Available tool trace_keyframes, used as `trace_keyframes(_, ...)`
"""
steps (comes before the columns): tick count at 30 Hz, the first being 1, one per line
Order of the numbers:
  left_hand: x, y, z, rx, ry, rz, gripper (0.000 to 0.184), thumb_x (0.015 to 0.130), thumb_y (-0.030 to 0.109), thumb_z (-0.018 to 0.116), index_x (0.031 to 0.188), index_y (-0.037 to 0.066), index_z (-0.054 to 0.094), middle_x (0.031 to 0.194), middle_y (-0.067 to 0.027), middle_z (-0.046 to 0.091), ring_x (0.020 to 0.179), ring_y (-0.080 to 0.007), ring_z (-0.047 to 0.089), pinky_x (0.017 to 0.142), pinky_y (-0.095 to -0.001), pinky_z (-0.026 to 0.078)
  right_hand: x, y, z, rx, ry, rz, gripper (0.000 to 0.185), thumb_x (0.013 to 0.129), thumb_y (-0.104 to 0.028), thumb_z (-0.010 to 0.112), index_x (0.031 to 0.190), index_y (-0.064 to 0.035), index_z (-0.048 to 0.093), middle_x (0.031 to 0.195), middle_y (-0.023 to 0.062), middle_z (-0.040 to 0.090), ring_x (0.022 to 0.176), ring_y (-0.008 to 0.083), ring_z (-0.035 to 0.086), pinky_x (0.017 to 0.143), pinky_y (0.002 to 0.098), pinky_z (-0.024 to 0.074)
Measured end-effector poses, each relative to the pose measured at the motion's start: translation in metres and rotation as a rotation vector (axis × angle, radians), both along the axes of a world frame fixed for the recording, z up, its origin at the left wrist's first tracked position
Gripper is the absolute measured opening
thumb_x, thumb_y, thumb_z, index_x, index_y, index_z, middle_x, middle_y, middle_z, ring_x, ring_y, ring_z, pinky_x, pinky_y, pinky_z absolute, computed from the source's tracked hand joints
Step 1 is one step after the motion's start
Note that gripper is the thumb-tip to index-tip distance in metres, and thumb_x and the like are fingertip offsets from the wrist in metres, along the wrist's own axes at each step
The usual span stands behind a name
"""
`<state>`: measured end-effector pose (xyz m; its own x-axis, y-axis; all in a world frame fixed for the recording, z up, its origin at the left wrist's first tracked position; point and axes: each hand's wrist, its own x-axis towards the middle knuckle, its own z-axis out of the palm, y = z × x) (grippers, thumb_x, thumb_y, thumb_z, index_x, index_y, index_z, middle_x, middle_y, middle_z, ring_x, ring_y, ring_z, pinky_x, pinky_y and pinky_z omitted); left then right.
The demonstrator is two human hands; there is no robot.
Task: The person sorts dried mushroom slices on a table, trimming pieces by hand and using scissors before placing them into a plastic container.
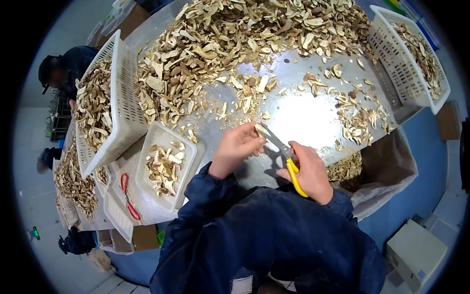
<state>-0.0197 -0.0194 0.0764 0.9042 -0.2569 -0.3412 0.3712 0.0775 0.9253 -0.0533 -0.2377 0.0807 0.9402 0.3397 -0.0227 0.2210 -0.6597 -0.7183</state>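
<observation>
Navy garment [293, 230], long loose sleeves [208, 196]; hands [237, 148] bare.

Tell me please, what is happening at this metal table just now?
The person's right hand holds yellow-handled scissors, with the blades at a small pale slice pinched in the left hand. Whether the blades touch it is hard to tell. Beyond the hands, a large heap of slices covers much of the metal table. Left of the hands, a white tray holds some slices, and red-handled scissors lie farther left.
</observation>
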Motion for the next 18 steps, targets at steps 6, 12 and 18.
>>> trace_keyframes(6,-0.005,0.000,0.007,0.025,-0.030,-0.022,0.062,0.083,0.006,0.061,0.137,-0.002,0.032,0.084,-0.0069,0.054,0.068,-0.0110,0.056,0.059,-0.0218,0.045,-0.001,0.002,0.001,-0.053,-0.009,0.035,0.059,0.069,-0.034,0.076,0.112,-0.0019,0.052,0.085,0.0145,0.060,0.082,0.0335,0.057,0.073,0.0410,0.0459)
trace_keyframes(12,-0.005,0.008,0.003,0.028,0.005,-0.073,0.065,0.085,0.006,0.060,0.140,0.003,0.026,0.086,-0.0041,0.054,0.072,-0.0108,0.054,0.064,-0.0221,0.043,-0.002,-0.002,-0.006,-0.033,0.170,0.062,0.051,0.072,-0.034,0.074,0.108,-0.0045,0.054,0.074,0.0150,0.059,0.068,0.0331,0.059,0.062,0.0374,0.0469)
trace_keyframes(18,-0.003,0.012,0.003,-0.183,-0.005,0.012,0.037,0.085,0.007,0.058,0.121,0.002,0.050,0.088,-0.0030,0.058,0.084,-0.0092,0.053,0.074,-0.0230,0.042,0.002,-0.007,0.000,0.154,0.148,0.001,0.053,0.073,-0.031,0.073,0.111,-0.0017,0.051,0.071,0.0144,0.054,0.066,0.0319,0.056,0.060,0.0368,0.0436)
